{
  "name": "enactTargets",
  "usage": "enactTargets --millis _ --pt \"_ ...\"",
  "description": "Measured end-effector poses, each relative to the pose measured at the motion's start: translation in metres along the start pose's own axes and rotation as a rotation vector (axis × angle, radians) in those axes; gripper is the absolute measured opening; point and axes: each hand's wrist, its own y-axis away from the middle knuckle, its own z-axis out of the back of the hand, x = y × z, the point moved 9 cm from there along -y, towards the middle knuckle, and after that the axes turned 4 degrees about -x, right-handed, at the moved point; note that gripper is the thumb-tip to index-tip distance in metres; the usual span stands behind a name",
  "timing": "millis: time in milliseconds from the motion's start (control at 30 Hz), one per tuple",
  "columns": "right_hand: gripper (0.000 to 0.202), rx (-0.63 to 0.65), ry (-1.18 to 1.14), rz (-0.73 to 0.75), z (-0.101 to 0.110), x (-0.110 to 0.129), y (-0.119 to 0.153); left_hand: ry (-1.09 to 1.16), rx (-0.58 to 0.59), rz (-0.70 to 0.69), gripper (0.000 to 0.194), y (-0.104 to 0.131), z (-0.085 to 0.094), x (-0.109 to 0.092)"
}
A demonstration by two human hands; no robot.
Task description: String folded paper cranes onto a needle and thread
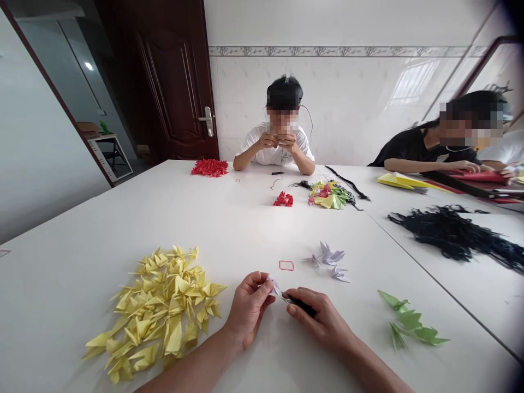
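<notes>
Between the thumb and fingers of my left hand (254, 300) is a small pale lilac paper crane (274, 285). My right hand (317, 316) is wrapped round a black-handled tool (302, 305) with a thin metal tip; its exact kind is not clear. The tip points at the crane, and I cannot tell whether it touches. Just beyond my hands lie a few more lilac cranes (332, 255). A spread-out pile of yellow paper cranes (164, 305) is left of my left hand. Green paper cranes (417, 322) rest to the right of my right forearm.
Across the white table (229, 229) a person in white (274, 142) holds something small near the face. Red cranes (209, 167), a mixed-colour bunch (329, 194) and black cords (458, 232) lie farther off. Another person (426, 147) leans over coloured paper at right.
</notes>
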Motion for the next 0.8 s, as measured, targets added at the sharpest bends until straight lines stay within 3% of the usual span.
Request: enactTargets --millis 133,467,633,800 --pt "0.029 -0.009 0.001 -0.018 0.0002 -0.0033 -0.0003 -0.053 -0.033 0.0 0.024 0.0011 0.0029 0.001" --pt "0.031 -0.007 0.058 -0.047 -0.0017 -0.0007 -0.0039 -0.034 0.024 0.004 0.028 0.0019 -0.0026 0.0012" --pt "0.03 -0.033 0.049 -0.043 0.0019 -0.0025 -0.0039 -0.076 -0.019 -0.035 0.027 -0.0009 0.0052 0.0008" --pt "0.023 -0.133 0.002 -0.003 0.0072 0.0012 0.0006 -0.068 -0.046 -0.022 0.025 -0.0008 0.0055 -0.0012"
